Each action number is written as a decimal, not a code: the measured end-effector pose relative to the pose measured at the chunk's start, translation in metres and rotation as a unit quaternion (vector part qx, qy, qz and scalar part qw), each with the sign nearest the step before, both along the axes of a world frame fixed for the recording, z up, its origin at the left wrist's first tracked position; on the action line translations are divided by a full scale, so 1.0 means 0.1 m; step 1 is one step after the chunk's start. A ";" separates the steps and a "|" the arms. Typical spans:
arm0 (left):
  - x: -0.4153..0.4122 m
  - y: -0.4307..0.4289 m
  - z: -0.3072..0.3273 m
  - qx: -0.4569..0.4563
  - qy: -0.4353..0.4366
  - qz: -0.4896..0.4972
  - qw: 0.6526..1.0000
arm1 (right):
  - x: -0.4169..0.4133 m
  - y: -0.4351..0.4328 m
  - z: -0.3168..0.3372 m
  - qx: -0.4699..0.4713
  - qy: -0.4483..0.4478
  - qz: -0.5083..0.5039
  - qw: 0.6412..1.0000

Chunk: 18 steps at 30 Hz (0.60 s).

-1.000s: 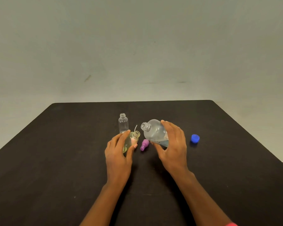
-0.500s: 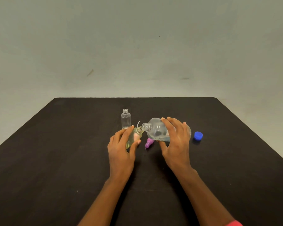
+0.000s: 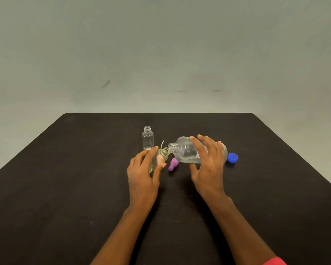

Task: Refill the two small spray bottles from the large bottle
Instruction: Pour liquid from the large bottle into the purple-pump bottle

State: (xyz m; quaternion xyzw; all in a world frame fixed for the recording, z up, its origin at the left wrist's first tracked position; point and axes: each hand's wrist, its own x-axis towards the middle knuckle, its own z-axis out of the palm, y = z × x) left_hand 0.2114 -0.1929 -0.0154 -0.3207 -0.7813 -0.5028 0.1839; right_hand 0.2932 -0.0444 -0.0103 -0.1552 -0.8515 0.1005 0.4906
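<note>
My right hand [image 3: 208, 165] grips the large clear bottle [image 3: 185, 150], tipped almost flat with its open neck pointing left. That neck meets the mouth of a small yellowish spray bottle [image 3: 161, 156], which my left hand [image 3: 142, 175] holds tilted to the right. A second small clear bottle [image 3: 148, 138] stands upright and uncapped just behind my left hand. A purple spray cap [image 3: 173, 164] lies on the table between my hands. A thin white dip tube [image 3: 162, 144] shows behind the small bottle's mouth.
A blue screw cap [image 3: 232, 157] lies on the black table [image 3: 65, 188] just right of the large bottle. The table's far edge meets a pale grey wall. A red sleeve [image 3: 273, 262] shows at my right forearm.
The large bottle has tipped further down toward flat and its neck has come to the small bottle's mouth. My left hand kept hold of the small tilted bottle.
</note>
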 end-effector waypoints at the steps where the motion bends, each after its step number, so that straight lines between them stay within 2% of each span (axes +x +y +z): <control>1: 0.00 0.00 0.00 0.002 0.002 0.001 1.000 | 0.00 0.00 0.00 0.001 -0.001 -0.001 1.000; 18: 0.00 0.01 0.00 -0.012 0.003 0.004 1.000 | 0.01 -0.01 0.04 0.009 0.000 -0.010 1.000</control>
